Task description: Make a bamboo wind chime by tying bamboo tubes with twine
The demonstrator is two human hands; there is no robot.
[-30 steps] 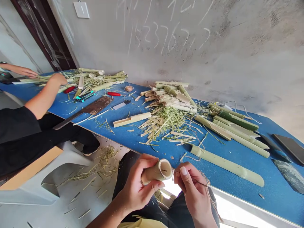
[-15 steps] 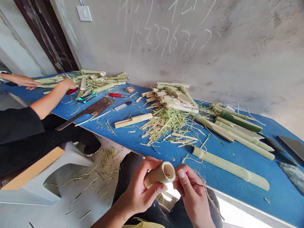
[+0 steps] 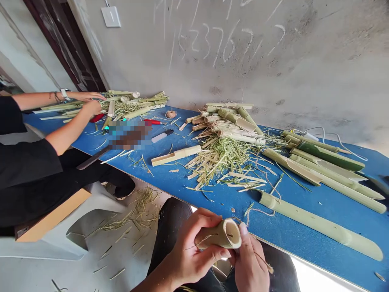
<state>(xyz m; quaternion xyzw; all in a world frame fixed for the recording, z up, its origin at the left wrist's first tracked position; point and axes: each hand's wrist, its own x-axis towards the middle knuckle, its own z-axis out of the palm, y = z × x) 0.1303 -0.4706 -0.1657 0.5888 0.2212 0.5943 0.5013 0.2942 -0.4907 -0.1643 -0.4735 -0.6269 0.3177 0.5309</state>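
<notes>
My left hand (image 3: 190, 251) is wrapped round a short bamboo tube (image 3: 209, 236), its open end tipped up toward the right. A dark spot, perhaps a small hole, shows inside the rim. Thin brown twine runs over the tube's side. My right hand (image 3: 252, 261) is closed at the tube's rim, pinching the twine (image 3: 263, 260), whose frayed end sticks out past the fingers on the right. Part of the twine between the fingertips is hidden. Both hands are above my lap, in front of the blue table (image 3: 291, 231).
On the table lie bamboo shavings (image 3: 225, 158), stacked bamboo pieces (image 3: 234, 117), a long split strip (image 3: 322, 223), a twine ball (image 3: 171, 114) and a blurred-out blade (image 3: 130, 136). A co-worker's arms (image 3: 71, 125) reach over the left end. Shavings litter the floor.
My view has shifted slightly, and both hands with the tube appear lower and farther right. Twine now shows across the tube's side. The co-worker's far hand has moved right, toward the bamboo pile.
</notes>
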